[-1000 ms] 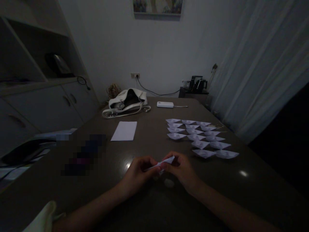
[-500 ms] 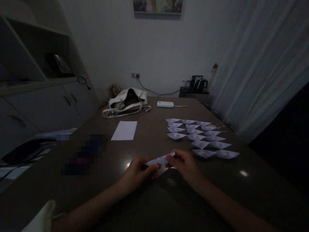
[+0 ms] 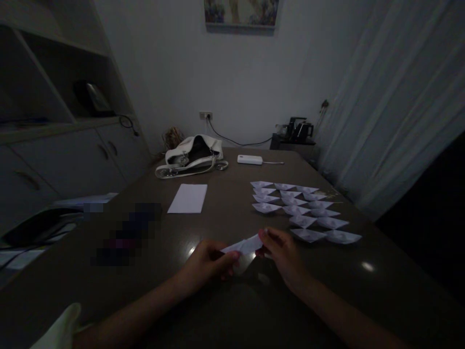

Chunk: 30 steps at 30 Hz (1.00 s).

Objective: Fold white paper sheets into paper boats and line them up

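Observation:
Between my two hands, just above the table, is a folded piece of white paper (image 3: 244, 246), long and narrow with pointed ends. My left hand (image 3: 211, 261) pinches its left end, thumb on the near side. My right hand (image 3: 279, 247) grips the right end between thumb and fingers. Beyond my right hand stand several white paper boats (image 3: 307, 235) in uneven rows. A stack of white paper (image 3: 188, 198) lies flat on the table, farther off and to the left of my hands.
On the brown table (image 3: 232, 194), a white handbag (image 3: 194, 155) sits at the far left. Near the far edge lies a white power bank (image 3: 250, 159) with a short cable. A blurred dark patch (image 3: 127, 235) covers something at the left.
My right hand has shifted slightly right along the folded paper, and more of the paper shows between my hands. The whole view has tilted a little.

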Each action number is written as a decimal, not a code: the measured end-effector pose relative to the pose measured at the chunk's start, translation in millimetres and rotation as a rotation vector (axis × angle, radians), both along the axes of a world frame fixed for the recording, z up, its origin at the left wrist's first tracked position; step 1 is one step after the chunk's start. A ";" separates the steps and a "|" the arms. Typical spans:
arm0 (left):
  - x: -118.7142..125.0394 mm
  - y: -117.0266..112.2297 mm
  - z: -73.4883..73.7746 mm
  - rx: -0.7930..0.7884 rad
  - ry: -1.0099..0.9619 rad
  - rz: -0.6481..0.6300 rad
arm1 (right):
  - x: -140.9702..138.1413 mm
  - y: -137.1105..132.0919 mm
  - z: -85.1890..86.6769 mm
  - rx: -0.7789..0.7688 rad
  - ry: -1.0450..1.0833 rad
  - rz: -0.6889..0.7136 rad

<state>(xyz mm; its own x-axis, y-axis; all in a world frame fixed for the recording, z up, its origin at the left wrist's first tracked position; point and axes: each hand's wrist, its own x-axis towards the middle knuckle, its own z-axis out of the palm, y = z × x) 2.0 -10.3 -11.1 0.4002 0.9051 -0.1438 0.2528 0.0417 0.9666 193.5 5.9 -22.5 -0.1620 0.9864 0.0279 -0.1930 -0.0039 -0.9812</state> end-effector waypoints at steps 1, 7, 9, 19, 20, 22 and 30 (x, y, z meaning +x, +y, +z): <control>-0.9 -0.1 0.0 0.019 0.003 -0.003 | 0.2 0.0 -0.1 0.004 0.000 -0.007; -0.4 -5.8 8.7 0.158 -0.032 -0.009 | -9.0 -4.6 1.7 -0.068 0.148 -0.068; -0.3 -6.2 10.5 0.238 -0.003 -0.022 | -10.2 -4.5 1.9 -0.089 0.195 -0.086; -1.1 6.6 -2.5 -0.035 -0.115 -0.073 | 0.8 -5.9 6.0 0.246 -0.234 0.160; -0.9 8.0 -4.7 -0.086 -0.143 -0.050 | 0.0 -6.6 6.0 0.244 -0.234 0.176; -1.0 10.4 -9.7 -0.155 -0.202 -0.021 | -1.8 -6.8 5.2 0.231 -0.210 0.171; 0.6 10.2 -16.9 -0.146 -0.361 -0.070 | -5.8 -3.2 -2.0 0.073 -0.090 0.101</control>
<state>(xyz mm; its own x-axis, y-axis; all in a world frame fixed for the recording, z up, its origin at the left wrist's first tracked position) 2.6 -0.1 -28.1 0.5087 0.8542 -0.1077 -0.0948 0.1799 0.9791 187.7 2.7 -24.5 -0.2653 0.9608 0.0801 -0.1066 0.0534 -0.9929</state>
